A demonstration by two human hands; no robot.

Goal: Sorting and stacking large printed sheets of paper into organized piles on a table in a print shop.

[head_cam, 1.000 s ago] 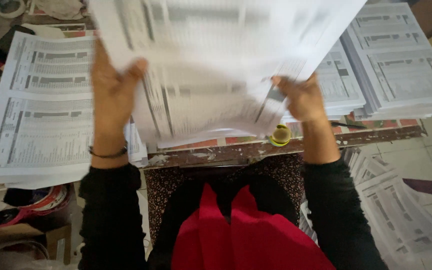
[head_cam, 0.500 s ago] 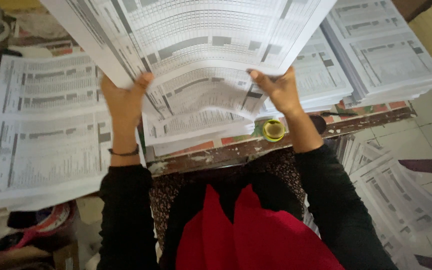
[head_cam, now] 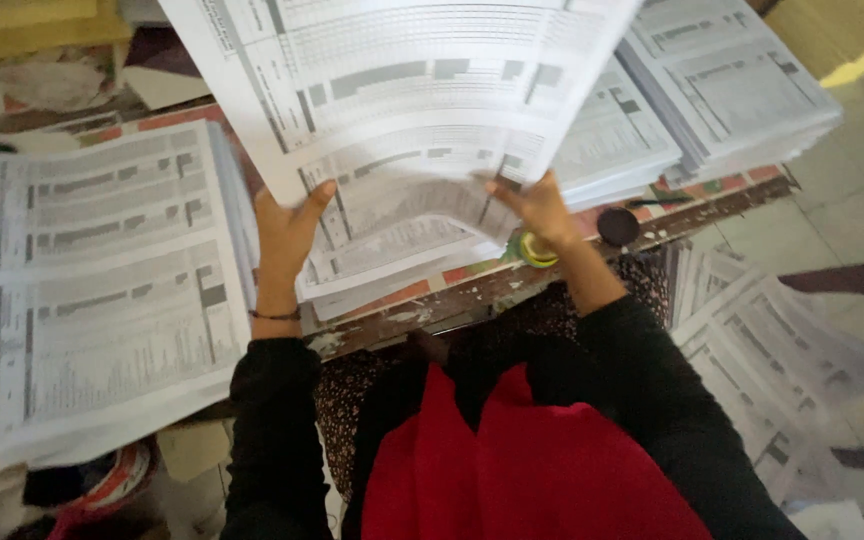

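Printed sheets (head_cam: 402, 90) fan up and away from both sets of fingers, long axis crosswise, left hand (head_cam: 285, 235) and right hand (head_cam: 537, 210) each pinching a lower corner, equally near.

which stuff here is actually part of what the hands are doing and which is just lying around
In hand:
- left hand and right hand, each with a grip on the raised printed sheet
- sheet pile under it

Lying about:
- left stack of sheets
- right stack
- yellow tape roll
- dark round lid
- sheets on the floor
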